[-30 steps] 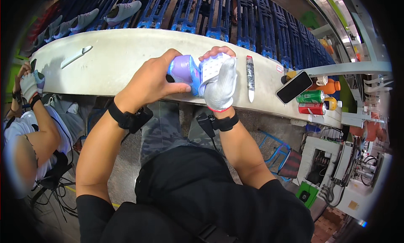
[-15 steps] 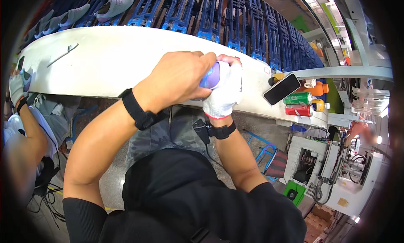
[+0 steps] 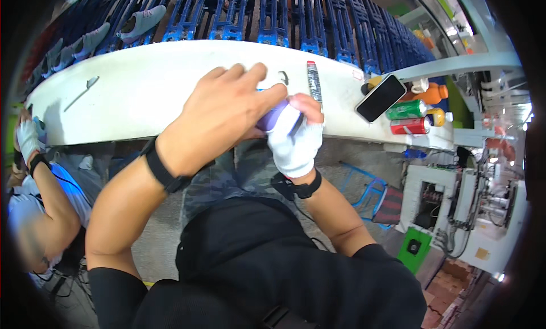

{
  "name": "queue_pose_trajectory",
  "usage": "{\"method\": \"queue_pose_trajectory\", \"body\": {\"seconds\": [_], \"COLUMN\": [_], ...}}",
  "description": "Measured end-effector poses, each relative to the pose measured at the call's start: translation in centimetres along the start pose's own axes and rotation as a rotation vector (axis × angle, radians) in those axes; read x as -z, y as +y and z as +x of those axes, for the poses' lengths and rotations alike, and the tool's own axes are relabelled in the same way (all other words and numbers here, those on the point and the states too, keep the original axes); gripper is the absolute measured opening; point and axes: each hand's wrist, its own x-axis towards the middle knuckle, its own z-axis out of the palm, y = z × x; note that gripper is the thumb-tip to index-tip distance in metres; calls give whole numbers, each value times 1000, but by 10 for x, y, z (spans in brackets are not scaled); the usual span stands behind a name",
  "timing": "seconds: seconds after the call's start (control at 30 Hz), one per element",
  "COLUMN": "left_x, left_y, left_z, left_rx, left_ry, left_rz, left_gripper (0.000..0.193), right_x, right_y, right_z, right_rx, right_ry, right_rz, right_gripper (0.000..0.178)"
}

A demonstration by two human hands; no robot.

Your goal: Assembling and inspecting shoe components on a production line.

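Between my hands, over the near edge of the white table (image 3: 142, 95), is a purple and white shoe (image 3: 273, 117), mostly covered by my fingers. My left hand (image 3: 227, 104), bare and with a black strap on its wrist, bends over the shoe from the left, its thumb side against it. My right hand (image 3: 297, 136), in a white glove with bare fingertips, grips the shoe from the right. Just beyond the hands lie a slim tape-wrapped tool (image 3: 314, 83) with a red end and a small dark hooked piece (image 3: 283, 77).
Blue racks (image 3: 273, 21) run behind the table, carrying pale shoes (image 3: 142, 23) at the far left. A thin brush-like tool (image 3: 82, 94) lies on the left. On the right are a phone (image 3: 382, 98), a green can (image 3: 406, 110) and a red can (image 3: 410, 126). Another person's gloved hand (image 3: 28, 138) is at far left.
My hands and the shoe have come a little nearer and to the left, and the shoe has tilted. The tape-wrapped tool and hooked piece now show beyond them. The view has shifted slightly.
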Motion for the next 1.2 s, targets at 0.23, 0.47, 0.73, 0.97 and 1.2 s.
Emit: {"method": "queue_pose_trajectory", "body": {"seconds": [0.23, 0.47, 0.73, 0.97, 1.2], "left_x": [4, -43, -35, -13, -18], "left_y": [21, 5, 10, -29, -317], "left_z": [-78, -117, -110, -56, 31], "left_rx": [384, 386, 393, 581, 567], "left_ry": [-36, 287, 243, 253, 197], "left_rz": [-391, -265, -211, -1149, 332], "left_gripper": [114, 76, 79, 116, 92], "right_x": [-12, -17, -17, 24, 53], "right_y": [17, 11, 18, -21, -46], "right_z": [-22, -9, -7, 22, 18], "right_rx": [17, 131, 65, 27, -119], "right_ry": [-606, -647, -713, -456, -396], "right_rz": [16, 22, 35, 82, 5], "right_gripper": [90, 80, 86, 109, 105]}}
